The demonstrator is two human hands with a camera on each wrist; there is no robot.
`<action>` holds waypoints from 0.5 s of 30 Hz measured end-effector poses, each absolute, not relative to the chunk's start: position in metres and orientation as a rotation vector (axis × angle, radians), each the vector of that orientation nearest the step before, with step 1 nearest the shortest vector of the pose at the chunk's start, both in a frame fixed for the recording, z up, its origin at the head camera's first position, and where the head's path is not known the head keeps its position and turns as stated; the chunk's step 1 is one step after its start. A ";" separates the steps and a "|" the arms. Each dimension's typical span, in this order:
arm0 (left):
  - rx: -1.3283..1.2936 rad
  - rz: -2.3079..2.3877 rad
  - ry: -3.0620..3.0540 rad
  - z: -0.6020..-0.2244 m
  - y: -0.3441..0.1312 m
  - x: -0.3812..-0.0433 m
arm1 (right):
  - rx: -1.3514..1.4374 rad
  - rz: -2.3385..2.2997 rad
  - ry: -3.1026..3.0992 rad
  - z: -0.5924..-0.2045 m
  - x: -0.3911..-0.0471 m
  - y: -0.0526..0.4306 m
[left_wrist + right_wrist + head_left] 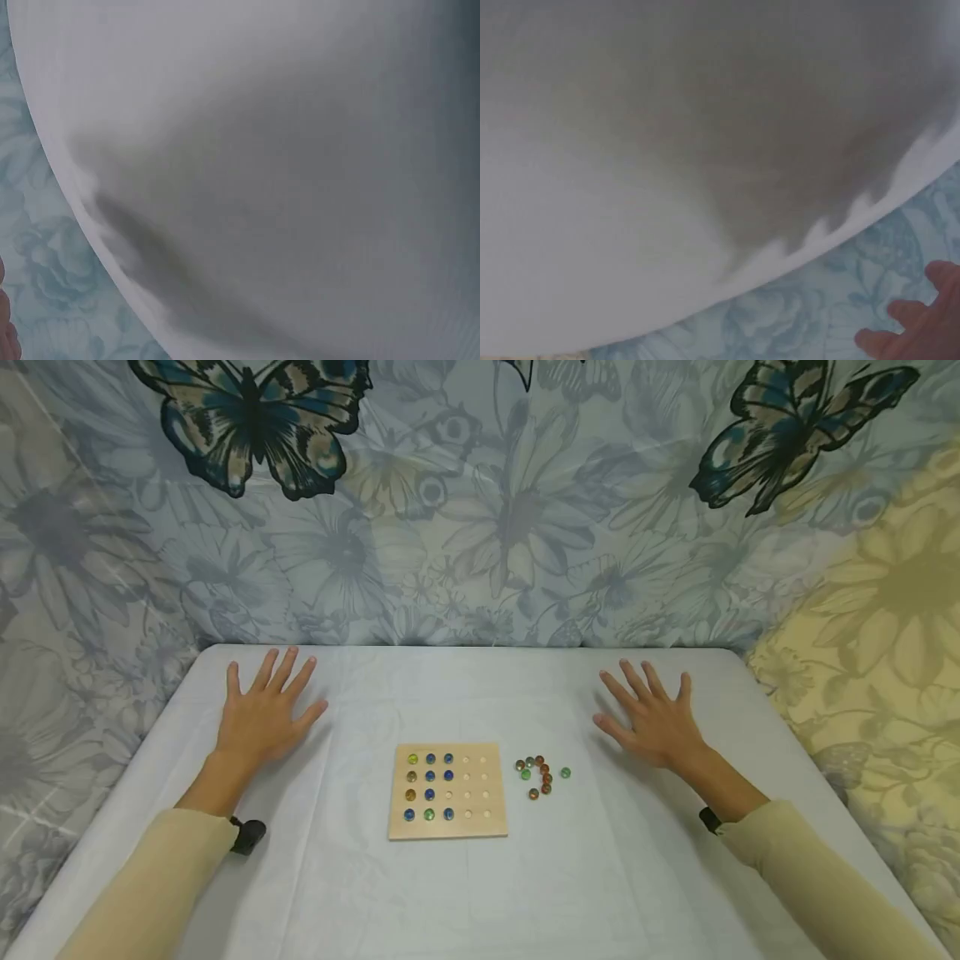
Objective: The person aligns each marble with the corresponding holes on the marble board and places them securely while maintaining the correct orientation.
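Note:
My left hand (262,718) hovers over the left side of the table with fingers spread, holding nothing. On the opposite side my right hand (656,722) is likewise spread and bare, its shadow falling on the cloth. Between them lies a wooden board (477,785) with rows of round hollows. Blue, green, yellow and amber glass marbles (431,775) fill most hollows in its three left columns; the third column has one vacant hollow, and the two right columns hold none. Several loose reddish-brown marbles (544,769) and green marbles (566,772) sit right of the board, nearer my right hand.
A white cloth covers the table (360,893). Behind its far edge hangs a floral curtain (517,568) with butterflies, and yellow patterned fabric (885,635) borders the right side. Dark bands (247,837) circle both wrists below beige sleeves (150,877).

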State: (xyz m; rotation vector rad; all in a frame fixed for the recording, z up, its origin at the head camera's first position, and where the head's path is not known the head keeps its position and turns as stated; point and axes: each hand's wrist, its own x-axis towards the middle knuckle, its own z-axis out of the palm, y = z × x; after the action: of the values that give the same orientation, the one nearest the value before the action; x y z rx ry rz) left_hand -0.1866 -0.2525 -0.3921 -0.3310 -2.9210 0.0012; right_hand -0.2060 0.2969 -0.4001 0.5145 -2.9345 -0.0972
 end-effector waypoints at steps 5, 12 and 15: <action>-0.458 0.016 -2.822 -0.392 -0.239 -0.180 | 0.566 -0.032 -2.907 -0.397 -0.194 0.290; -0.574 0.078 -2.781 -0.391 -0.220 -0.168 | 0.645 0.039 -2.900 -0.397 -0.178 0.282; -0.635 0.097 -2.773 -0.391 -0.213 -0.161 | 0.693 0.134 -2.917 -0.397 -0.172 0.279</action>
State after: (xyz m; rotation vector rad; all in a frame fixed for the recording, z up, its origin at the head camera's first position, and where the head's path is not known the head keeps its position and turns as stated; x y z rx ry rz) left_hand -0.1605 -0.2133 -0.3914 -0.6351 -2.7734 0.0971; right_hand -0.1724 0.2787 -0.3970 0.6928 -2.9168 0.1342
